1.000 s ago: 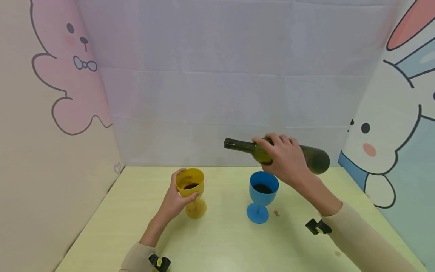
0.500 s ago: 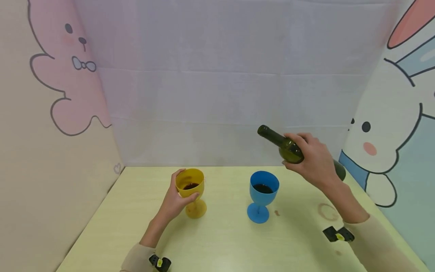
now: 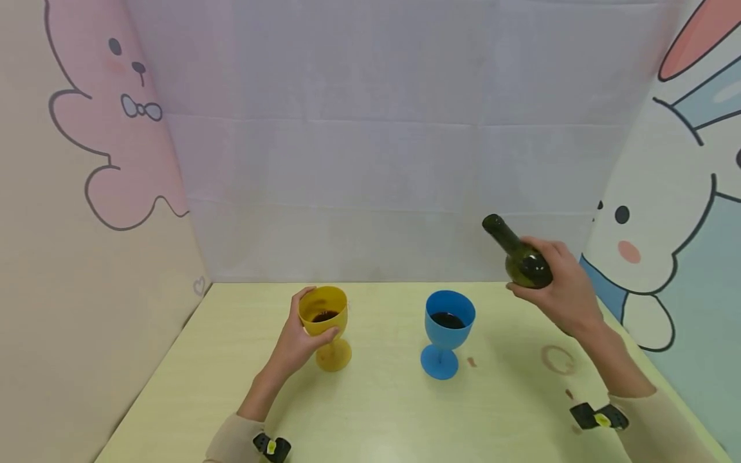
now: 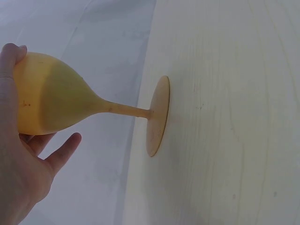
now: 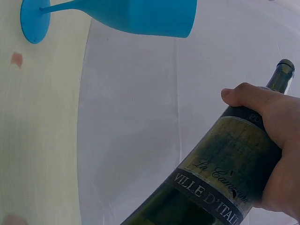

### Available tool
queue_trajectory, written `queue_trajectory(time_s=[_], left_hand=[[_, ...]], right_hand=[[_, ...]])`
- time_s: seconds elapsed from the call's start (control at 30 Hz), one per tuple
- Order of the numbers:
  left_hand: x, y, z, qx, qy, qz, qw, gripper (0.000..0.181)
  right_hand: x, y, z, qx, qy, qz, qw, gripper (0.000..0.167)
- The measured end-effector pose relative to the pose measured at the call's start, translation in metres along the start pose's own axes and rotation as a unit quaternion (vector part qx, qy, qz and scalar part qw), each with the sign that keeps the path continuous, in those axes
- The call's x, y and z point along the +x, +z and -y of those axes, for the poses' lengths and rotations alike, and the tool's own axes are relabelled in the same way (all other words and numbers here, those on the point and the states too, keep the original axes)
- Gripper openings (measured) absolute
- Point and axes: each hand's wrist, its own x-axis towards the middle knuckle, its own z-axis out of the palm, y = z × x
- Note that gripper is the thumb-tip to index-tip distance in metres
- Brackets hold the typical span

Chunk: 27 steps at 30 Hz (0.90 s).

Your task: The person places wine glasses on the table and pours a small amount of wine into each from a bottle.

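A yellow goblet [image 3: 334,355] with dark liquid in its bowl stands upright on the table. My left hand [image 3: 299,342] grips its bowl from the left, thumb in front and fingers behind; in the left wrist view the goblet's foot [image 4: 158,117] sits flat on the wood. To the right is a blue goblet [image 3: 444,335], also holding dark liquid, with no hand on it. My right hand [image 3: 564,292] grips a green glass wine bottle [image 3: 523,263] in the air, its neck tilted up and left. A label [image 5: 220,164] shows on the bottle in the right wrist view; its base is hidden in the head view.
On the pale wooden table [image 3: 393,411], a brown ring stain [image 3: 558,360] and small reddish-brown spots lie at the right. A white cloth [image 3: 359,161] hangs behind. Side walls carry a pink bear [image 3: 127,128] and a white rabbit [image 3: 654,212].
My right hand has carried the wine bottle rightward, away from above the blue goblet, and its neck has tipped more upright. The left hand and both goblets have stayed put.
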Motion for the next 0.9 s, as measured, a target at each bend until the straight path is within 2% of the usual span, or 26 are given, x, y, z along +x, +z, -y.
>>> queue_trajectory(time_s=[0.2, 0.3, 0.37, 0.53, 0.77, 0.9], left_hand=[[0.000, 0.000, 0.000, 0.003, -0.002, 0.001, 1.0000, 0.091], [0.000, -0.001, 0.000, 0.005, -0.005, 0.001, 1.0000, 0.090], [0.000, -0.001, -0.001, 0.006, -0.007, 0.003, 1.0000, 0.090], [0.000, -0.001, 0.000, 0.007, -0.013, 0.005, 0.9999, 0.090], [0.000, -0.001, 0.000, 0.008, -0.013, 0.002, 0.9999, 0.090], [0.001, -0.001, 0.000, 0.005, -0.011, 0.004, 0.9999, 0.090]], right_hand=[[-0.012, -0.001, -0.011, 0.025, 0.035, -0.003, 0.9991, 0.091], [-0.019, 0.001, -0.018, 0.040, 0.057, -0.023, 0.9973, 0.091], [-0.023, 0.002, -0.021, 0.051, 0.086, -0.039, 0.9942, 0.091], [-0.032, 0.000, -0.024, 0.079, 0.171, -0.060, 0.9803, 0.092], [-0.043, 0.000, -0.031, 0.083, 0.235, -0.090, 0.9644, 0.091], [-0.047, 0.000, -0.036, 0.095, 0.275, -0.101, 0.9515, 0.090]])
